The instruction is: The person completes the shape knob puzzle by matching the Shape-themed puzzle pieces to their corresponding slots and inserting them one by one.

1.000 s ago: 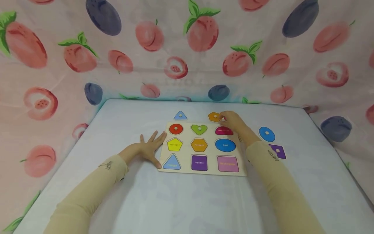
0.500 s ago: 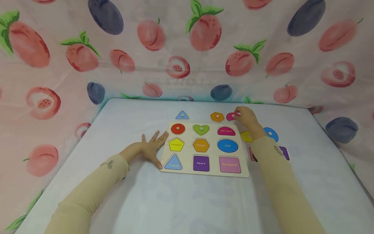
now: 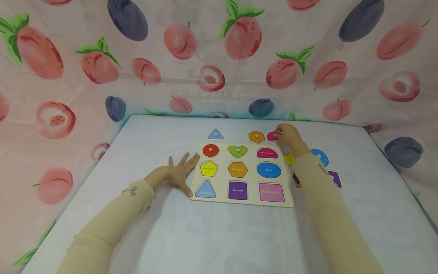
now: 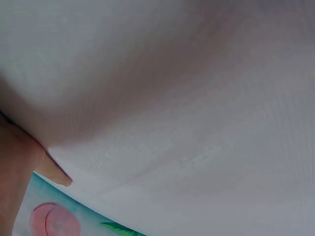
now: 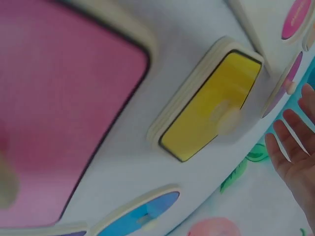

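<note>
My left hand [image 3: 178, 174] lies spread with straight fingers at the left edge of the wooden shape puzzle board [image 3: 251, 195]. Only part of that hand [image 4: 19, 157] shows in the left wrist view. Behind the board's far right corner, my right hand [image 3: 289, 135] is over the right side of the magenta half-round puzzle piece [image 3: 271, 135]. In the right wrist view, the right hand's fingers [image 5: 295, 140] look fairly straight, close to that piece's knob [image 5: 291, 88]. The thumb is hidden there, and I see no clear pinch.
Behind the board lie a blue triangle [image 3: 216, 134] and an orange hexagon [image 3: 256, 136]. A yellow pentagon [image 5: 209, 105], pink rectangle [image 5: 74, 98], blue oval [image 3: 319, 156] and purple square [image 3: 337, 179] lie to its right. A red circle [image 3: 210, 150] and green heart [image 3: 237, 151] sit in the board.
My right hand has moved right, from beside the orange hexagon to the half-round piece, which has come into sight. Over the last half second it barely moves. The left hand keeps its place.
</note>
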A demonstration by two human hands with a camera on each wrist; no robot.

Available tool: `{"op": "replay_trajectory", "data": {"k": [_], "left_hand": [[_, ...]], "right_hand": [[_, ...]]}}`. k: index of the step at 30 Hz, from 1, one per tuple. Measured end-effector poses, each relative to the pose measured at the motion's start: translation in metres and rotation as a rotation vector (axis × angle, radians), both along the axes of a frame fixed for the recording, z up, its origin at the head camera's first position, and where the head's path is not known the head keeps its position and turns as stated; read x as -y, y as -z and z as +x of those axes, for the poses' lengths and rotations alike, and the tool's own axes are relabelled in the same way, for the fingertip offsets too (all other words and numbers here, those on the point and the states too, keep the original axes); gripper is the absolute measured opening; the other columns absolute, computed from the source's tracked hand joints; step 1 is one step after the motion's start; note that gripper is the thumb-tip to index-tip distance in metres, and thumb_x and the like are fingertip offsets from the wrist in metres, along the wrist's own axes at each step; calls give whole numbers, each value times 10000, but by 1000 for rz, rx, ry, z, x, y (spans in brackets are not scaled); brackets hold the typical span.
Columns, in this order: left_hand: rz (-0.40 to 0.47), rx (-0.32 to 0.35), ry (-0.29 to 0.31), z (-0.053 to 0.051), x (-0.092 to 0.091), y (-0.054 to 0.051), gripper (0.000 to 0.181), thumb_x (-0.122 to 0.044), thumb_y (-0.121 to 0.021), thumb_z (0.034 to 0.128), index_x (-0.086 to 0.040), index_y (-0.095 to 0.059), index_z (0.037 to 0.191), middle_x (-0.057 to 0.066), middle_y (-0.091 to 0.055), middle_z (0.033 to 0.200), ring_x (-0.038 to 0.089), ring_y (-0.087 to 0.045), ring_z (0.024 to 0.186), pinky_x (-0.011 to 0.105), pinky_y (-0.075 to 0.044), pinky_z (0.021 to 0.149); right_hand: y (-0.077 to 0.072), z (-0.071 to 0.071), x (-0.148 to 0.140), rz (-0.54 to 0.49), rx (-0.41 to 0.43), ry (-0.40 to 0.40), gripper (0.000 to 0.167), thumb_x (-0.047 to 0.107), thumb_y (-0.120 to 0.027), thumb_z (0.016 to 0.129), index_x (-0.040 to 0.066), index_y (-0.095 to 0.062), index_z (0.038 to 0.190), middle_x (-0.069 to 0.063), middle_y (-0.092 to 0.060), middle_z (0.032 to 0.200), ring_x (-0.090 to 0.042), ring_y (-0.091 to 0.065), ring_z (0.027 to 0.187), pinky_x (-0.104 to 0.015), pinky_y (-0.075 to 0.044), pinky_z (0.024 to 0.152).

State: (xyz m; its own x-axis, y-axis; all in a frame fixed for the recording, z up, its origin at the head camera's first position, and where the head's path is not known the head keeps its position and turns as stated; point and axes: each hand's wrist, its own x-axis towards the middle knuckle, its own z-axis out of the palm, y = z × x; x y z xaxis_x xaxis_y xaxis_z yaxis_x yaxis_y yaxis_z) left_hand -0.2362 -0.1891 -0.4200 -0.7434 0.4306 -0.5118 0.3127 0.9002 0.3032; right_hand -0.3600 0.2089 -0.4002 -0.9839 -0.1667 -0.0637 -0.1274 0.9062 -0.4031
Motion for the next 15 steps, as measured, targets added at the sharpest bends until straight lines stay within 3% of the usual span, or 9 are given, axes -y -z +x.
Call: {"op": "replay_trajectory", "data": {"k": [3, 7, 15], "left_hand": [[5, 6, -3, 2, -1, -1, 1375, -537, -821, 609, -156, 155, 1500, 39, 218, 1576, 316, 276, 1419, 718, 224, 980], [6, 2, -12, 1, -2, -3, 1369, -521, -825, 612, -157, 150, 1501, 44, 207, 1579, 321, 265, 1423, 715, 226, 983], [1, -3, -19, 2, -3, -1, 1358, -524, -823, 608, -161, 127, 1508, 40, 190, 1585, 319, 252, 1429, 715, 222, 986]], "right_hand": [[0, -1, 0, -35, 19, 25, 304, 93, -517, 958, -86, -527, 1203, -303, -507, 1261, -434, -469, 1164, -504, -409, 1030], [-1, -2, 1, -61, 15, 54, 259, 82, -517, 954, -95, -548, 1140, -303, -507, 1246, -429, -466, 1141, -504, -416, 1024], [3, 2, 6, -46, 14, 69, 239, 90, -529, 947, -103, -557, 1086, -278, -559, 1072, -387, -501, 994, -482, -465, 964]]}}
